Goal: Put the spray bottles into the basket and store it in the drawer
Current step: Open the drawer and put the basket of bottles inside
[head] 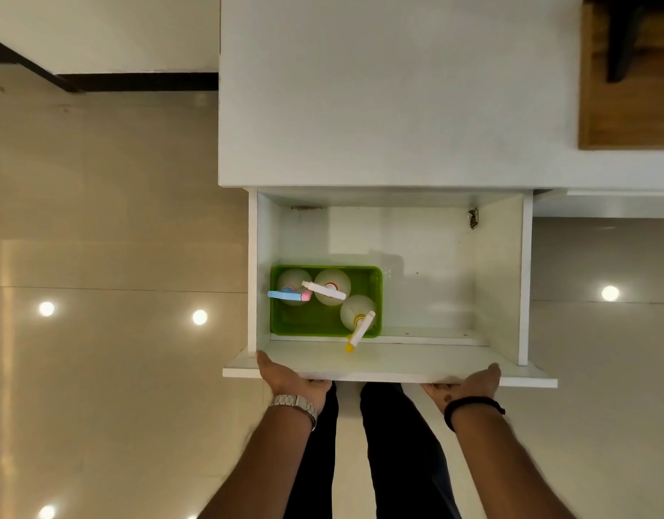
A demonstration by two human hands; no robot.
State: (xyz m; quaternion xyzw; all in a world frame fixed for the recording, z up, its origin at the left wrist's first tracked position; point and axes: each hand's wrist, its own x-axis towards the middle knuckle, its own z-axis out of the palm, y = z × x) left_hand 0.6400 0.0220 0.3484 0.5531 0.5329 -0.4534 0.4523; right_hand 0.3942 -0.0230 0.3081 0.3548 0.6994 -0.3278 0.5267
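A green basket (308, 322) sits in the near left corner of the open white drawer (498, 279). Three white spray bottles stand upright inside it: one with a blue and pink head (290, 294) at the left, one with a white head (324, 290) in the middle, one with a white and yellow head (360, 329) at the right, its nozzle poking over the basket's near rim. My left hand (289, 380) holds the left part of the drawer front panel (390, 368), thumb on top. My right hand (469, 385) holds the right part the same way.
The white cabinet top (397, 99) lies beyond the drawer. A wooden board (629, 106) with a dark object on it lies at its far right. Glossy beige floor tiles (109, 219) surround the cabinet. My dark-trousered legs (390, 443) stand right below the drawer front.
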